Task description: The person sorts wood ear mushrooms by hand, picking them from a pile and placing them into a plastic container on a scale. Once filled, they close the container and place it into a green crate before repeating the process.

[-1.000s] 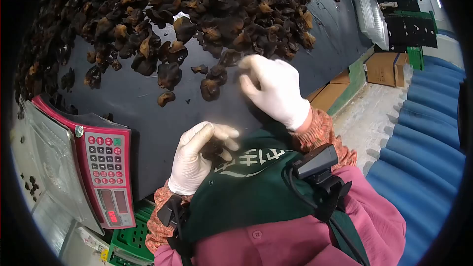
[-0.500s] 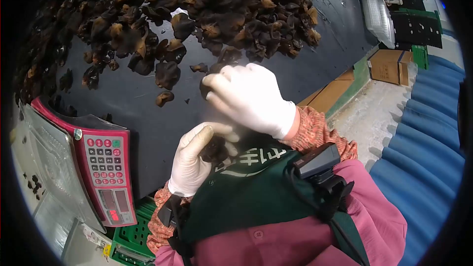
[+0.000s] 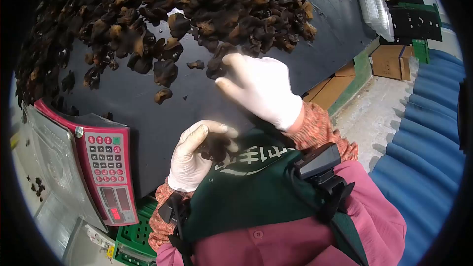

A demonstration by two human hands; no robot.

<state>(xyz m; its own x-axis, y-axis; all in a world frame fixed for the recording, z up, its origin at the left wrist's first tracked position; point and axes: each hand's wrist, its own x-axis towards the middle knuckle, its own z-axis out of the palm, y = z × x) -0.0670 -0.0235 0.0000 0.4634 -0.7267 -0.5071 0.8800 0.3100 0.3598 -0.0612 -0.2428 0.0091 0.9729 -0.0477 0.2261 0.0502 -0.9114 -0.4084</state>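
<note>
My left hand [image 3: 191, 155], in a white glove, is curled around dark wood ear mushrooms [image 3: 214, 149] close in front of the apron. My right hand [image 3: 263, 86], gloved as well, is over the table with thumb and forefinger spread apart and nothing between them. Its forefinger tip is right at the edge of a dark wood ear mushroom [image 3: 217, 65] at the near side of the pile. A few single pieces lie left of it, among them a small brownish wood ear [image 3: 163, 95].
A large heap of wood ears [image 3: 221, 10] covers the far part of the dark table [image 3: 157, 118]. A pink scale [image 3: 109, 167] with keypad stands at the left, above a green crate [image 3: 133, 239]. A clear plastic tray [image 3: 374, 10] and a cardboard box [image 3: 389, 62] are at right.
My right hand has moved slightly right, and its fingers have gone from closed to spread beside the mushroom. My left hand stays nearly in place, still holding its wood ears.
</note>
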